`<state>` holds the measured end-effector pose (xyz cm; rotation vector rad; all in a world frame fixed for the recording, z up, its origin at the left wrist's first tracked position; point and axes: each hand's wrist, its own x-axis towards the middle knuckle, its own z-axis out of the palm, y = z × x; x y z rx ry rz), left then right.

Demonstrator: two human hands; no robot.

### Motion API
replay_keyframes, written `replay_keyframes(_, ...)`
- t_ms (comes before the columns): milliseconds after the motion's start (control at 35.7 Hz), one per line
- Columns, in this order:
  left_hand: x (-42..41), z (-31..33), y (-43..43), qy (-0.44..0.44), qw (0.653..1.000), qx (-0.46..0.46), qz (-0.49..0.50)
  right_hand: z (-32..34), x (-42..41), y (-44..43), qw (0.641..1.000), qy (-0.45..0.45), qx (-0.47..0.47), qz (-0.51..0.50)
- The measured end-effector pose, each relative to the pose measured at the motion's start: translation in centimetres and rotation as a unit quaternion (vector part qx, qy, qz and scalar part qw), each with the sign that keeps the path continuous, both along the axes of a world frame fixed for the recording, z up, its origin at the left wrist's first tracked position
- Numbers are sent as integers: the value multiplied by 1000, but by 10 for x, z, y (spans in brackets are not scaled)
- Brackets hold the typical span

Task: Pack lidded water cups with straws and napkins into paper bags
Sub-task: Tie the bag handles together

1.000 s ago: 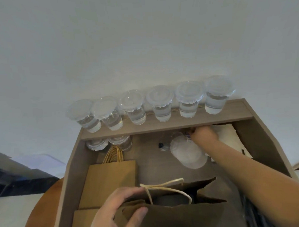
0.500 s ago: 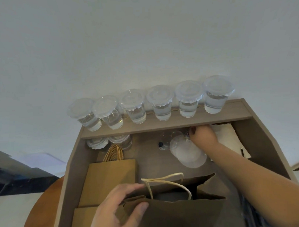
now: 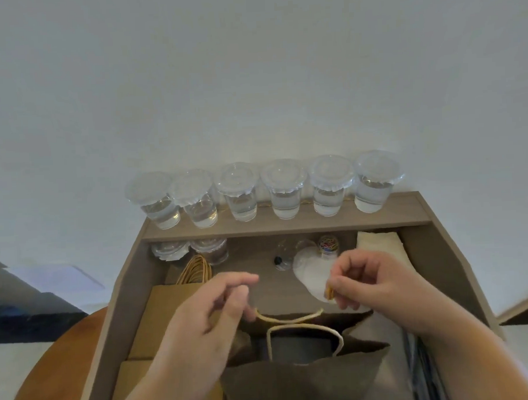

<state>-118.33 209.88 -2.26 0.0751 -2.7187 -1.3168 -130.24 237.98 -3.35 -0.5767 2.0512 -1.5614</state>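
Note:
An open brown paper bag (image 3: 301, 382) stands at the bottom centre, with a grey round shape inside it. My left hand (image 3: 213, 317) pinches one end of the bag's far rope handle (image 3: 289, 319). To the right, my right hand (image 3: 372, 285) pinches a small tan band-like item (image 3: 330, 293) just above the bag's mouth. Several lidded water cups (image 3: 285, 190) stand in a row on the top shelf (image 3: 288, 224). Folded white napkins (image 3: 379, 247) lie at the back right of the lower level.
Flat paper bags (image 3: 168, 313) are stacked at the left, their handles pointing back. Two more lidded cups (image 3: 210, 250) stand under the shelf at left. A pile of clear lids (image 3: 313, 273), a small jar of coloured bits (image 3: 328, 245) and a small bottle (image 3: 280, 261) sit behind the bag.
My right hand has pulled back from under the shelf and now holds a small tan item near the bag. My left hand has shifted from the bag's rim to its handle.

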Motion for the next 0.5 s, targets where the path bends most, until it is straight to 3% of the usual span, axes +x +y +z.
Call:
replay_keyframes(56, -17, 9, 9, -37, 998, -32, -35, 17, 3, -2, 999, -12, -6, 33)
replay_keyframes(196, -45, 23, 27, -88, 987, 34, -131, 23, 17, -16, 999, 40, -5, -22)
replay_keyframes(504, -39, 21, 35, -54, 980, 46, -187, 13, 51, -22, 992, 89, 3, -89)
